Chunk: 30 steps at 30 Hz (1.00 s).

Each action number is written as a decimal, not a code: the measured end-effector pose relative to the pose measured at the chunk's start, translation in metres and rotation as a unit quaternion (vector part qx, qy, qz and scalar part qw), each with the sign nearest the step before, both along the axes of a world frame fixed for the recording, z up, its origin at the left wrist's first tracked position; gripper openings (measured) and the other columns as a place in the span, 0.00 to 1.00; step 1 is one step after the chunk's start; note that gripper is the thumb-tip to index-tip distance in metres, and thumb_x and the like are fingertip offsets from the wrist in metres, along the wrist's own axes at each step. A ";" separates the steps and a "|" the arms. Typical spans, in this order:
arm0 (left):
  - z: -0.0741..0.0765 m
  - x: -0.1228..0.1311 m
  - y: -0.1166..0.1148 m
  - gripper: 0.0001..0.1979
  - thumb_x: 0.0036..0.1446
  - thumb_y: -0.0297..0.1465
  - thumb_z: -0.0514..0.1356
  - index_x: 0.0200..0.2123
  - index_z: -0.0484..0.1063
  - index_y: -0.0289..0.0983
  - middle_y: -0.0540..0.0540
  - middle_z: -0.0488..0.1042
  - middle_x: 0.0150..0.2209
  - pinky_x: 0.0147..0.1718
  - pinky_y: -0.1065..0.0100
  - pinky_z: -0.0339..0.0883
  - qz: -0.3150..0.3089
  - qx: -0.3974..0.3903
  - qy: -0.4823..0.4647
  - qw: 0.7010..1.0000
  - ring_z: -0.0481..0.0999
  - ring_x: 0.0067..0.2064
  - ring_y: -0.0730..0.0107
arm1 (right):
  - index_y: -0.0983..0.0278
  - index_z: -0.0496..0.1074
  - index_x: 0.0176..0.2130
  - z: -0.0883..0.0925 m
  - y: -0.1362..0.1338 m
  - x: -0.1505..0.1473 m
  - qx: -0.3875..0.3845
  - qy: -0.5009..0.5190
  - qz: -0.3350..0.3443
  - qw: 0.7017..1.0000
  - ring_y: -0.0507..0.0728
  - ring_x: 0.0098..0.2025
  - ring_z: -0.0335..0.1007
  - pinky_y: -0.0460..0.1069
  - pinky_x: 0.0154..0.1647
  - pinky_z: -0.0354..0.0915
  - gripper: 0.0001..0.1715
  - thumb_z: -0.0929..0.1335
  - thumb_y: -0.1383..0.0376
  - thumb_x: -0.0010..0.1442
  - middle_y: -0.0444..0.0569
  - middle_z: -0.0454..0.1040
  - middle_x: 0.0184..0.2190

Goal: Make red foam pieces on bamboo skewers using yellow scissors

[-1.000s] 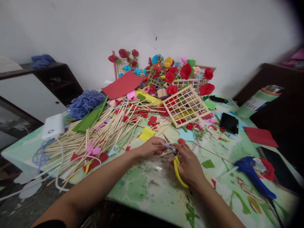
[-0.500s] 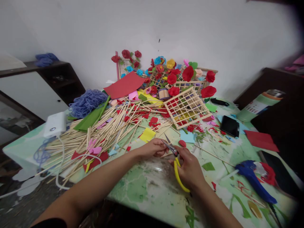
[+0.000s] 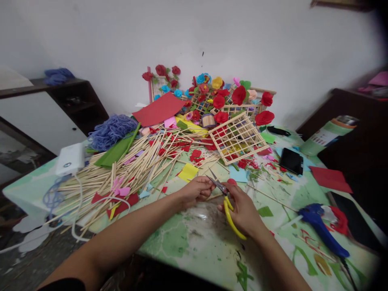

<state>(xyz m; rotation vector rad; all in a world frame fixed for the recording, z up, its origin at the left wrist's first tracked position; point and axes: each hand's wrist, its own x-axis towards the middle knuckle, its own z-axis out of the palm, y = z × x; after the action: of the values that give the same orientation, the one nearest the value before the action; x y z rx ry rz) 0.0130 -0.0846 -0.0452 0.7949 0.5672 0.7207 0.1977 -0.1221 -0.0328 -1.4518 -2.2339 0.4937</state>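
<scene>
My right hand grips a pair of scissors with yellow handles, its blades pointing up and left. The blades are a little apart, with their tips beside my left hand. That hand is closed, thumb and fingers pinched together; what they hold is too small to make out. A thin pale stick shows between the two hands, and I cannot tell whether it is held. Just beyond lie a yellow paper square, a light blue paper piece and a red paper disc.
Many bamboo sticks are heaped at left, near blue yarn and a white device with a cable. A stick lattice and paper flowers stand behind. At right are a blue glue gun, a phone and a bottle.
The scissors and my right hand have shifted very slightly to the right. Both hands keep their grip, and the view has turned a little.
</scene>
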 end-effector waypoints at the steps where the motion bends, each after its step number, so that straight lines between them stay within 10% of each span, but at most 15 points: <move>1: 0.001 -0.002 0.001 0.09 0.53 0.33 0.56 0.26 0.60 0.34 0.60 0.45 0.15 0.14 0.78 0.33 0.000 -0.016 -0.024 1.000 0.40 0.15 0.85 | 0.64 0.58 0.55 0.000 0.001 0.001 -0.001 0.003 0.008 1.000 0.60 0.44 0.64 0.54 0.44 0.61 0.36 0.66 0.64 0.46 0.53 0.66 0.42; 11: 0.001 -0.009 0.015 0.12 0.55 0.38 0.53 0.32 0.65 0.33 0.55 0.56 0.19 0.17 0.78 0.44 0.120 0.157 0.091 0.976 0.51 0.18 0.83 | 0.68 0.63 0.52 -0.023 0.035 0.066 0.083 -0.157 -0.224 0.958 0.64 0.40 0.65 0.56 0.42 0.59 0.33 0.65 0.61 0.47 0.57 0.69 0.36; 14: 0.002 -0.008 0.011 0.14 0.57 0.38 0.51 0.33 0.68 0.33 0.51 0.63 0.22 0.24 0.75 0.56 0.147 0.335 0.269 0.891 0.62 0.23 0.78 | 0.67 0.65 0.50 -0.025 0.037 0.078 0.104 -0.157 -0.228 0.955 0.64 0.43 0.64 0.56 0.43 0.58 0.30 0.65 0.59 0.48 0.57 0.70 0.38; 18: 0.003 -0.006 0.004 0.15 0.60 0.36 0.46 0.36 0.70 0.35 0.44 0.73 0.34 0.39 0.68 0.61 0.138 0.554 0.439 0.694 0.69 0.38 0.69 | 0.68 0.71 0.38 -0.014 0.034 0.054 0.155 -0.120 -0.267 0.944 0.63 0.42 0.63 0.55 0.43 0.56 0.22 0.62 0.53 0.54 0.57 0.70 0.36; 21: 0.001 -0.005 0.002 0.16 0.61 0.35 0.44 0.37 0.70 0.35 0.44 0.72 0.33 0.38 0.67 0.61 0.103 0.622 0.509 0.586 0.70 0.37 0.67 | 0.66 0.70 0.30 -0.005 0.031 0.019 0.107 -0.033 -0.129 0.985 0.57 0.34 0.64 0.50 0.37 0.57 0.21 0.57 0.56 0.60 0.52 0.71 0.28; 25: -0.004 -0.006 0.004 0.14 0.61 0.31 0.44 0.37 0.68 0.36 0.45 0.70 0.30 0.35 0.67 0.61 0.070 0.641 0.562 0.518 0.68 0.36 0.67 | 0.65 0.68 0.30 0.002 0.028 -0.017 0.152 -0.058 -0.021 0.986 0.56 0.34 0.62 0.48 0.37 0.56 0.15 0.57 0.64 0.62 0.50 0.70 0.27; 30: -0.006 -0.009 0.008 0.09 0.59 0.29 0.47 0.36 0.67 0.37 0.46 0.69 0.31 0.35 0.67 0.60 0.053 0.624 0.589 0.511 0.67 0.36 0.66 | 0.65 0.68 0.30 -0.002 0.033 -0.029 0.202 -0.174 0.030 0.963 0.56 0.35 0.60 0.48 0.37 0.54 0.10 0.60 0.70 0.59 0.50 0.69 0.28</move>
<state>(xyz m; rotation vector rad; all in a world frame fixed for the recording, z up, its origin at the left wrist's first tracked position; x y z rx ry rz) 0.0043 -0.0766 -0.0510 2.7720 1.3366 0.5090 0.1685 -0.0890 -0.0347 -1.3313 -2.4607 -0.2146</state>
